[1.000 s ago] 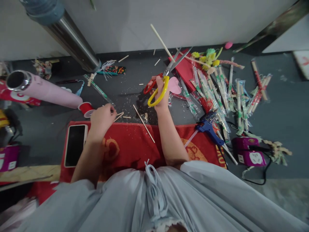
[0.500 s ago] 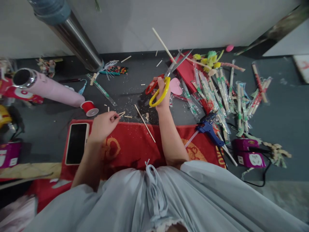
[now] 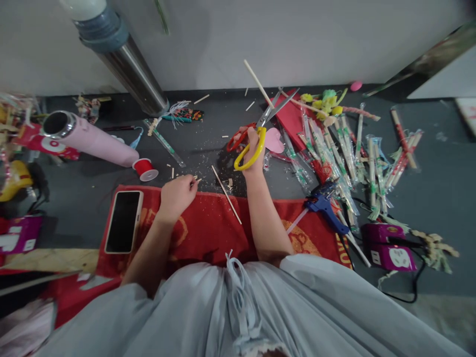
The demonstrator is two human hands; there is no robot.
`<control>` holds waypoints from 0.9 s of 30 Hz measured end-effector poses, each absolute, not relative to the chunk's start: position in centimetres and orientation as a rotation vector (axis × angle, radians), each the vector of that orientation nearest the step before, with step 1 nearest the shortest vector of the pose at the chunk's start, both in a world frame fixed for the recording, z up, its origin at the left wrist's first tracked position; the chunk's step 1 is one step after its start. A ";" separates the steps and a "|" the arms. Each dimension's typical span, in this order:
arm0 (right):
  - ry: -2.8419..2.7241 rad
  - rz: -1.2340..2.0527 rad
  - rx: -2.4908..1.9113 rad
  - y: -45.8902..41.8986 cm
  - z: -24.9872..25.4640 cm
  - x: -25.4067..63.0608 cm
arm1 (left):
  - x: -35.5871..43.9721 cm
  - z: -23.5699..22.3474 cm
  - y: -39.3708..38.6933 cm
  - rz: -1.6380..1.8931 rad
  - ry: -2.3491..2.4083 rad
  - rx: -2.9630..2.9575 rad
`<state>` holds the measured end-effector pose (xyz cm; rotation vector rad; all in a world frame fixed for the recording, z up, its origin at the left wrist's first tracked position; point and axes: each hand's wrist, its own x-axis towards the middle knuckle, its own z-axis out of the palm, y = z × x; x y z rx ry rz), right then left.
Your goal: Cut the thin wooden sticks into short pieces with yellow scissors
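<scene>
My right hand point(image 3: 253, 151) is wrapped round a pair of scissors point(image 3: 263, 120) with one yellow and one red handle loop. Their blades stand apart, pointing away from me. A longer pale wooden stick point(image 3: 255, 78) sticks up beside the blades; where its lower end is held is hidden. Close to the towel's far edge, my left hand point(image 3: 178, 199) is closed in a pinch, with a short wooden stick point(image 3: 198, 180) poking from its fingertips. Between the hands a thin wooden stick point(image 3: 226, 194) lies across the towel edge, near small cut bits point(image 3: 230, 184).
A red towel point(image 3: 211, 233) bears a phone point(image 3: 124, 221) at left. A red ribbon spool point(image 3: 145, 170) and pink bottle point(image 3: 92, 141) lie beyond it. At right are a blue glue gun point(image 3: 327, 212), several wrapped stick bundles point(image 3: 330, 144) and a purple box point(image 3: 388, 246).
My left hand has shifted right, over the short sticks on the table. My right hand keeps the scissors in about the same place. The whole view has tilted slightly.
</scene>
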<state>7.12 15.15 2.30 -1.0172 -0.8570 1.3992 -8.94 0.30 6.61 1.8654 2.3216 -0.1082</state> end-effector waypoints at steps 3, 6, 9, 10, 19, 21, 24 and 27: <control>-0.861 1.411 -1.024 15.0 2.5 7.0 | -9.6 6.5 0.3 -0.124 2.404 1.823; -0.895 1.397 -1.041 14.8 2.9 7.0 | -10.2 6.5 0.4 -0.142 2.486 1.803; -0.985 1.385 -1.030 14.5 3.2 7.0 | -10.5 6.9 1.0 -0.107 2.510 1.804; -1.010 1.384 -1.025 14.4 3.2 7.0 | -10.4 7.1 1.2 -0.063 2.508 1.812; -1.520 1.154 -1.098 13.5 3.5 7.1 | -8.1 10.9 4.5 0.854 2.326 2.165; -1.621 1.113 -1.106 13.3 3.7 7.0 | -7.7 11.7 5.3 0.961 2.299 2.205; -1.758 1.005 -1.097 13.1 3.8 6.9 | -7.4 12.4 6.5 1.018 2.271 2.188; -1.854 0.895 -1.065 13.0 3.8 6.8 | -7.2 12.3 7.5 0.994 2.260 2.137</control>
